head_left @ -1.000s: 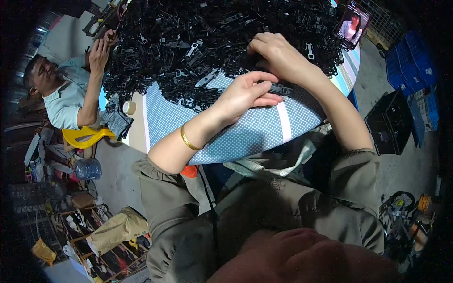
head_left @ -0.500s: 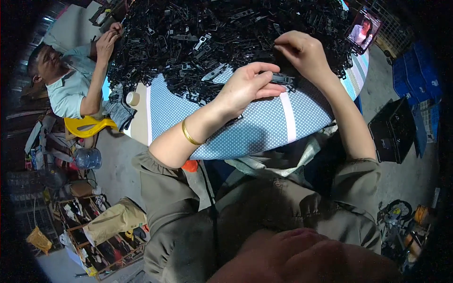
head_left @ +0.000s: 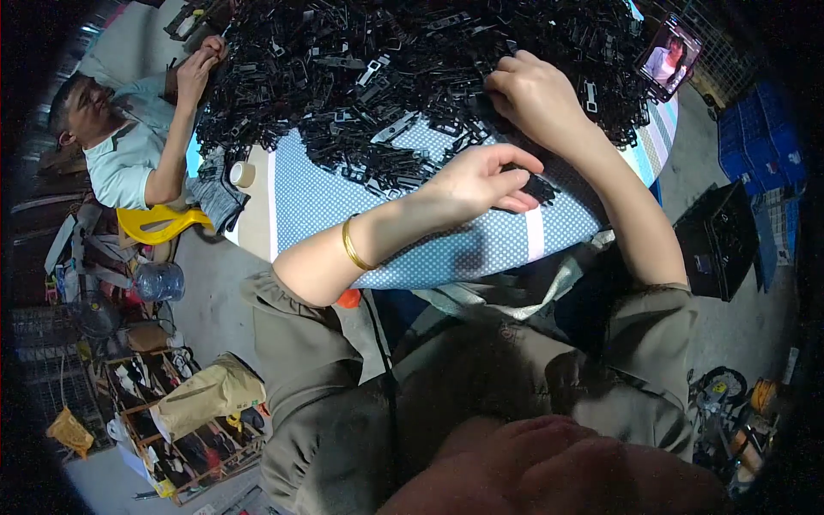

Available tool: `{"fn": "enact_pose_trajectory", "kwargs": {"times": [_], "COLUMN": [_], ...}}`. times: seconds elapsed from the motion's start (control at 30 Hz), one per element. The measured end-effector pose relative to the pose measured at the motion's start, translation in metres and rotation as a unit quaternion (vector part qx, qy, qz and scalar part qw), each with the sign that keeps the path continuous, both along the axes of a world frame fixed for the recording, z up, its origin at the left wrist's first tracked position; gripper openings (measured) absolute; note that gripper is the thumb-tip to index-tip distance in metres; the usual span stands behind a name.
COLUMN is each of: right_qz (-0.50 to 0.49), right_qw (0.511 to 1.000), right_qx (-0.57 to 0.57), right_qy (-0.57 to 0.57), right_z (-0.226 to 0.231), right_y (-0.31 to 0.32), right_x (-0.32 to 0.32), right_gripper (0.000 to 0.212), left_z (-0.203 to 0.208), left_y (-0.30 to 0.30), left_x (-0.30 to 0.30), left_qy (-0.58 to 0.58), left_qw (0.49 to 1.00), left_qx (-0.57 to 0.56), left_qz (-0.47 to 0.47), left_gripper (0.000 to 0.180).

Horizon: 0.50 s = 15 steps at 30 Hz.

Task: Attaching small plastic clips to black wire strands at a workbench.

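Observation:
A large heap of small black plastic parts (head_left: 300, 94) covers the far side of the cloth-covered table (head_left: 335, 223). My left hand (head_left: 485, 182), below a gold bangle (head_left: 352, 245) on that arm, hovers over the near part of the cloth. Its fingers and thumb are loosely bent and apart. A few black pieces (head_left: 541, 187) show just past its fingertips; whether they touch the hand is unclear. My right hand (head_left: 534, 93) dips into the heap's near right side with curled fingers. Its fingertips are hidden, and what they hold cannot be made out.
A co-worker (head_left: 129, 146) sits at the left, both hands together at the heap's edge. A roll of tape (head_left: 242, 175) lies on the table's left. At the far right stands a lit phone screen (head_left: 669, 58). Blue crates (head_left: 760, 129) and a black case (head_left: 717, 245) are right of the table.
My left hand has moved nearer to me and slightly right. The right hand has shifted a little left, its fingers now curled down among the black parts.

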State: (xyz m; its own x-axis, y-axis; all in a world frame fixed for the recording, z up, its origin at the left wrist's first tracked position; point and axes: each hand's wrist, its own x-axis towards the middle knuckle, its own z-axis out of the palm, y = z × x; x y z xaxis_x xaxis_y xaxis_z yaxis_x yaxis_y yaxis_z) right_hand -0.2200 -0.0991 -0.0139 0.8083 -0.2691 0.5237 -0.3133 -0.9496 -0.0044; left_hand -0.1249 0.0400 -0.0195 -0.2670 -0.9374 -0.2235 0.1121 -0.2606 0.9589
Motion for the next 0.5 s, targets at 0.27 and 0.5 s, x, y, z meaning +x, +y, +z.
{"fn": "enact_pose_trajectory", "kwargs": {"times": [0.27,0.5], "right_qz": [0.056,0.054], "right_qw": [0.981,0.984], "right_qx": [0.09,0.156], "right_qy": [-0.161,-0.062], "right_z": [0.023,0.023], "right_y": [0.014,0.039], "right_x": [-0.025,-0.055], "right_gripper": [0.013,0.015], "left_z": [0.006,0.003], "left_y": [-0.004,-0.004], "left_x": [0.011,0.01], "left_qy": [0.104,0.075], "left_qw": [0.979,0.977], "left_qx": [-0.012,-0.041], "left_qz": [0.174,0.194], "left_gripper": [0.036,0.033]}}
